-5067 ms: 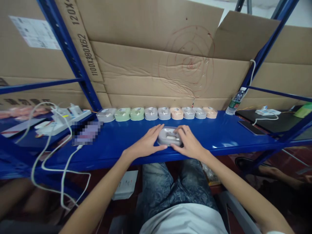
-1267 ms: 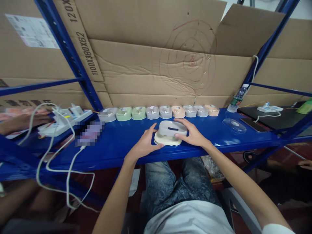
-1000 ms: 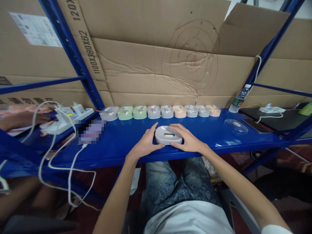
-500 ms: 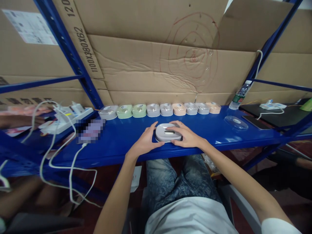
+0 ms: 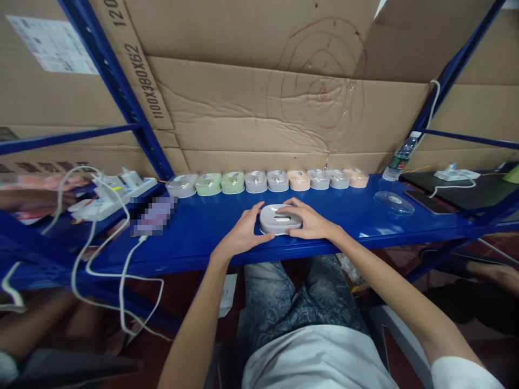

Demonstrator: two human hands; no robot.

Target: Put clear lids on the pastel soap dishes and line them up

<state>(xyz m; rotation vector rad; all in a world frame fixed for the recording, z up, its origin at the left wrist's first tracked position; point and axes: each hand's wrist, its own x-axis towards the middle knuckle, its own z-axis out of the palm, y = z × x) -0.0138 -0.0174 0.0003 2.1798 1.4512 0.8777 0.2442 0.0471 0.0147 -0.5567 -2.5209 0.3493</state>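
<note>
A grey oval plastic box [image 5: 279, 229] with a slot in its raised top sits near the front edge of the blue table. Around its left end curves my left hand [image 5: 243, 229], thumb at the front and fingers at the back. My right hand [image 5: 311, 221] grips the right end, its fingers reaching over the top beside the slot and its thumb at the front side. A clear oval lid [image 5: 394, 203] lies flat to the right, apart from both hands.
Along the cardboard wall stands a row of similar grey, green [image 5: 208, 185] and orange boxes. A water bottle [image 5: 400, 158] and a dark phone [image 5: 433, 202] are on the right. Left are a blurred-out phone [image 5: 154, 216], white cables and a power strip [image 5: 140, 189]. A co-worker's arm shows far left.
The view has shifted very slightly. Both hands stay around the grey box, which has not visibly moved on the table.
</note>
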